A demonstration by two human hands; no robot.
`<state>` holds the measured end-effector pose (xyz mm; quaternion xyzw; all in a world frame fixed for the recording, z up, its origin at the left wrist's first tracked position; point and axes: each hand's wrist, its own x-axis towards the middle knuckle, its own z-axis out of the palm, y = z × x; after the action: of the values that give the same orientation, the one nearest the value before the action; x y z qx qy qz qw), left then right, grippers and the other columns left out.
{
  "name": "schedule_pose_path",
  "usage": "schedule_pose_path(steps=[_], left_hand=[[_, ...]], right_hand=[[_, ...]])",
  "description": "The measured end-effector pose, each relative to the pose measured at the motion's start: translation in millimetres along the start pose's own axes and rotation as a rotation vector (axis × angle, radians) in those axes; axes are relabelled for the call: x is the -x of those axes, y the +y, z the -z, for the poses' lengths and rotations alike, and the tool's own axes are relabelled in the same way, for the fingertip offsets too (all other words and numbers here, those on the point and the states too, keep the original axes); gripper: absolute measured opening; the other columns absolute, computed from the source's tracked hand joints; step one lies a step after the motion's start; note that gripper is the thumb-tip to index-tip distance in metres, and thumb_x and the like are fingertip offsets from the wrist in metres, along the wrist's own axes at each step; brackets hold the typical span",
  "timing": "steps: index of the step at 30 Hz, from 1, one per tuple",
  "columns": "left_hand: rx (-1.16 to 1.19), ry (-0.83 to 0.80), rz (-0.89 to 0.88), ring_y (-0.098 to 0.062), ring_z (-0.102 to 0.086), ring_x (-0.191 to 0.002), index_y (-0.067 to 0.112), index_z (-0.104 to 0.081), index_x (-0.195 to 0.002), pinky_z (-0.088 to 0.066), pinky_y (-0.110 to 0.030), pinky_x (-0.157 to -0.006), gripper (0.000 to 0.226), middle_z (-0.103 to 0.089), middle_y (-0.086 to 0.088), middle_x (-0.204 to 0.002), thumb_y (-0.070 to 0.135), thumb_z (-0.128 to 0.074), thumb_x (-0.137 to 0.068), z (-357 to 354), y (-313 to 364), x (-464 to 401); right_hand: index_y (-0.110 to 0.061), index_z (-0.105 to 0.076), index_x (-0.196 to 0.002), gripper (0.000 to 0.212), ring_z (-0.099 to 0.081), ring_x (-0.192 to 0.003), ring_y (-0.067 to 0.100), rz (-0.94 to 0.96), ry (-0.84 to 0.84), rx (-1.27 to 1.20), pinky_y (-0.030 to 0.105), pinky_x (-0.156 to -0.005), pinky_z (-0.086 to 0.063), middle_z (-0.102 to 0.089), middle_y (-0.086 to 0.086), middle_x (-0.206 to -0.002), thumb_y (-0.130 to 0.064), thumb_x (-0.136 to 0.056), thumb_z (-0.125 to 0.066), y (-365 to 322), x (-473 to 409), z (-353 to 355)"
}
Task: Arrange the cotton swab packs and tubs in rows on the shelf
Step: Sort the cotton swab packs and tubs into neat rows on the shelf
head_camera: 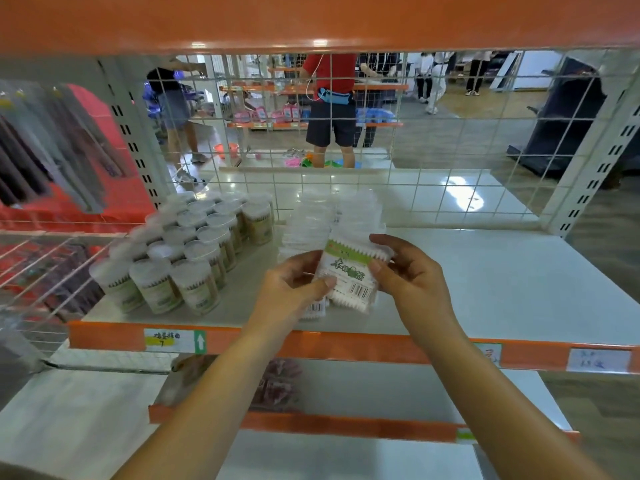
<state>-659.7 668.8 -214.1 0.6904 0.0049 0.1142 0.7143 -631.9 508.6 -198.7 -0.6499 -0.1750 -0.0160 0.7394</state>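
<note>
A flat cotton swab pack (349, 271) with a green label and a barcode stands tilted at the front of the white shelf (502, 278). My left hand (294, 285) pinches its left edge and my right hand (408, 271) grips its right edge. Behind it, two rows of the same clear packs (329, 216) run toward the wire back. Another pack (317, 308) shows a barcode under my left hand. Several round tubs (194, 251) of swabs with white lids stand in rows on the shelf's left part.
An orange shelf beam (311, 22) hangs overhead. A wire grid (450, 133) closes the back. The orange front rail (346, 344) carries price labels. A lower shelf (381, 386) holds a reddish package (277, 382). People stand beyond the grid.
</note>
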Motion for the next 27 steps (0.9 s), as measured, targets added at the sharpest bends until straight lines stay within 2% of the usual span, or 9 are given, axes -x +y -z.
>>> schedule_pose_path(steps=[3,7,10,12,17,21,24,27], left_hand=[[-0.001,-0.013,0.015,-0.012,-0.067,-0.082,0.013,-0.065,-0.104,-0.052,-0.019,-0.065,0.031,-0.072,-0.004,-0.095,-0.001,-0.067,-0.077,1.1,-1.6,-0.7],[-0.004,0.019,0.012,-0.016,-0.067,-0.081,0.012,-0.065,-0.096,-0.054,-0.023,-0.067,0.025,-0.070,-0.009,-0.093,0.000,-0.069,-0.074,0.1,-5.7,-3.3],[-0.024,0.019,-0.012,-0.015,-0.066,-0.080,0.011,-0.064,-0.094,-0.054,-0.023,-0.067,0.023,-0.069,-0.012,-0.092,0.001,-0.070,-0.074,-1.9,-8.4,-3.6],[-0.043,0.024,-0.023,-0.012,-0.066,-0.079,0.013,-0.064,-0.094,-0.053,-0.021,-0.067,0.023,-0.069,-0.009,-0.090,0.002,-0.070,-0.074,-1.4,-7.9,-4.6],[-0.112,0.155,-0.086,-0.004,-0.062,-0.073,0.022,-0.064,-0.089,-0.053,-0.020,-0.072,0.030,-0.068,0.010,-0.072,-0.005,-0.067,-0.077,23.1,-2.6,-13.7],[-0.424,0.212,-0.138,-0.005,-0.059,-0.082,0.029,-0.063,-0.094,-0.047,-0.021,-0.080,0.029,-0.063,0.014,-0.089,0.006,-0.070,-0.078,42.9,-5.1,-17.4],[-0.682,0.152,-0.158,0.002,-0.050,-0.088,0.030,-0.062,-0.107,-0.038,-0.007,-0.074,0.032,-0.054,0.020,-0.102,0.014,-0.069,-0.080,47.6,-12.6,-16.4],[-0.766,0.061,-0.128,0.001,-0.044,-0.104,0.028,-0.063,-0.114,-0.034,-0.011,-0.084,0.034,-0.050,0.014,-0.117,0.015,-0.066,-0.083,47.4,-28.6,-16.6]], right_hand=[[-0.025,-0.059,-0.098,0.030,-0.067,-0.074,0.003,-0.004,0.014,0.033,0.019,-0.064,-0.055,-0.063,0.002,-0.092,0.002,-0.088,-0.054,4.0,-4.0,2.0],[-0.032,-0.058,-0.098,0.029,-0.066,-0.084,0.021,0.012,0.075,0.188,0.033,-0.072,-0.058,-0.063,0.006,-0.099,-0.006,-0.084,-0.063,12.5,-9.9,6.9],[-0.030,-0.059,-0.100,0.029,-0.064,-0.083,0.018,0.008,0.090,0.221,0.029,-0.070,-0.058,-0.062,-0.002,-0.093,-0.008,-0.083,-0.065,13.9,-13.3,8.4],[-0.033,-0.060,-0.094,0.030,-0.063,-0.081,0.015,0.014,0.096,0.209,0.025,-0.070,-0.057,-0.061,-0.005,-0.090,-0.006,-0.083,-0.065,13.8,-15.1,8.5],[-0.035,-0.060,-0.090,0.033,-0.059,-0.069,-0.004,0.057,0.125,0.272,0.011,-0.067,-0.051,-0.060,-0.005,-0.087,-0.003,-0.083,-0.064,16.6,-20.8,14.8],[-0.032,-0.060,-0.093,0.031,-0.058,-0.068,-0.005,0.030,0.114,0.335,0.007,-0.065,-0.048,-0.060,-0.005,-0.085,-0.003,-0.083,-0.064,31.6,-25.5,20.0],[-0.028,-0.061,-0.095,0.026,-0.058,-0.071,0.003,-0.024,0.107,0.384,0.006,-0.063,-0.047,-0.060,-0.002,-0.085,-0.004,-0.085,-0.063,48.0,-25.5,20.7],[-0.024,-0.062,-0.100,0.023,-0.057,-0.074,0.009,-0.037,0.105,0.491,0.007,-0.062,-0.047,-0.059,-0.003,-0.087,-0.006,-0.087,-0.061,63.2,-23.5,20.6]])
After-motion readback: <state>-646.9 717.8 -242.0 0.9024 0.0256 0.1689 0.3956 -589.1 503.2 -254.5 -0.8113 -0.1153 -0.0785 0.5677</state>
